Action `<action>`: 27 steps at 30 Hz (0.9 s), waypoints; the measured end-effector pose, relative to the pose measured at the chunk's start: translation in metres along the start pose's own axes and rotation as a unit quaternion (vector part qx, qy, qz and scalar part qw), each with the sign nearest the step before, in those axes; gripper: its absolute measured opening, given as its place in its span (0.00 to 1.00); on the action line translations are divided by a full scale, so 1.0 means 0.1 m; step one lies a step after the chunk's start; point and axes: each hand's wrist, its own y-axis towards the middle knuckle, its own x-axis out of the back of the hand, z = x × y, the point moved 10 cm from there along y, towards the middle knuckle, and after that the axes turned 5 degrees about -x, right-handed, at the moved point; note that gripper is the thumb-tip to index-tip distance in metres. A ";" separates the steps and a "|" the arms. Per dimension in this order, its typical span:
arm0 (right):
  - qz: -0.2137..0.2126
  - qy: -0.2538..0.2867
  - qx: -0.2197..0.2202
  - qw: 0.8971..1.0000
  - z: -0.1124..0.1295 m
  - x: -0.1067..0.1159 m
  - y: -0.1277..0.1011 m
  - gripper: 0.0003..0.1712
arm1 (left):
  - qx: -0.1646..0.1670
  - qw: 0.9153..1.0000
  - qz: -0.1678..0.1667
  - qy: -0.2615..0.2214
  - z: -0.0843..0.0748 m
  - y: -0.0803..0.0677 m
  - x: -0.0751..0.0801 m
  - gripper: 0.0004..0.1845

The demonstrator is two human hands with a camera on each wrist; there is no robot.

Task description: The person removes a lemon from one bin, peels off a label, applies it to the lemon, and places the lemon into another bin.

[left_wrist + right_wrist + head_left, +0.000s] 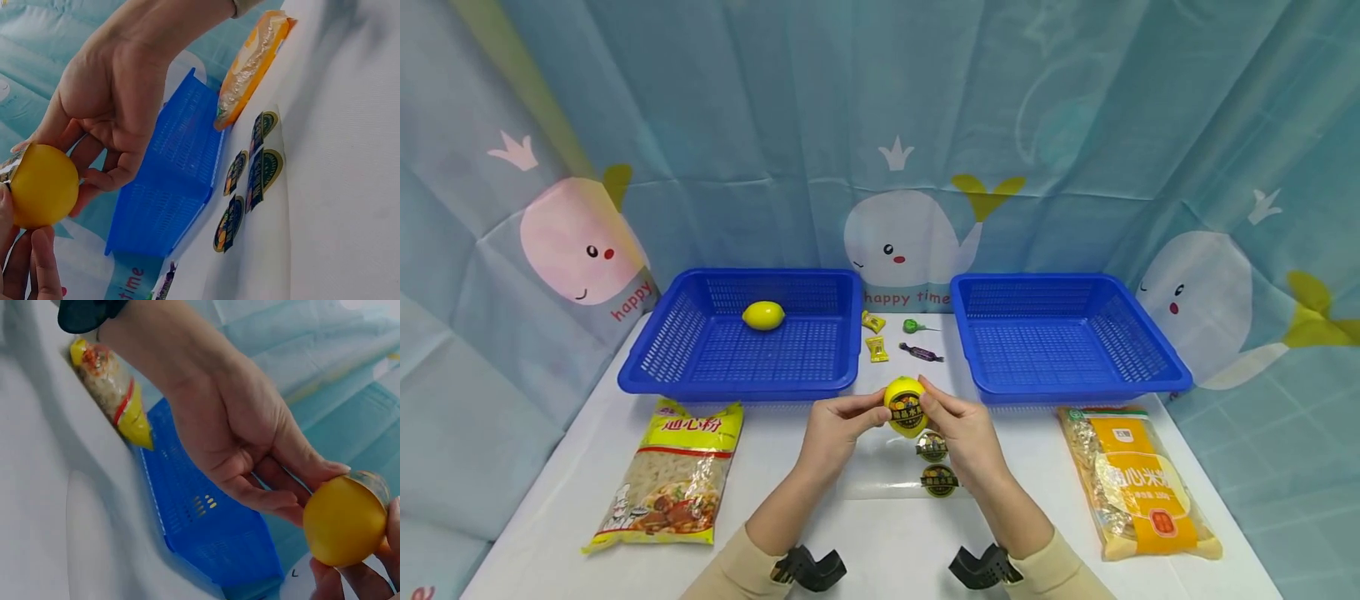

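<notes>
Both hands hold a yellow lemon [904, 421] above the middle of the table. A round black-and-gold sticker [906, 407] lies across its near side. My left hand [838, 425] grips the fruit from the left, thumb at the sticker's edge. From the right, my right hand [962, 429] pinches it with thumb and fingers. Beneath the hands lies a clear sticker sheet [880, 485] with several matching stickers [231, 223], partly hidden in the head view. In the right wrist view the lemon's plain side [344, 522] shows between the fingertips of both hands.
A blue basket [737, 390] at back left holds another lemon [763, 316]; a second blue basket [1075, 388] stands at back right. Wrapped candies [877, 348] and a green lollipop [913, 326] lie between them. Pasta bags [673, 475] [1138, 483] lie at both sides.
</notes>
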 end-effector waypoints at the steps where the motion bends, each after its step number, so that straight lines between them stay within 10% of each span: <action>1: -0.006 0.002 0.000 1.000 0.00 0.01 0.00 0.25 | 0.000 1.000 0.001 -0.007 0.01 0.00 -0.01 0.18; 14: -0.069 -0.061 0.076 0.993 0.07 0.08 -0.05 0.22 | -0.059 0.997 0.037 0.027 -0.08 -0.05 -0.20 0.25; 27: -0.066 -0.165 0.134 0.975 0.43 0.46 -0.06 0.25 | -0.033 0.998 0.027 0.052 -0.03 -0.06 -0.22 0.28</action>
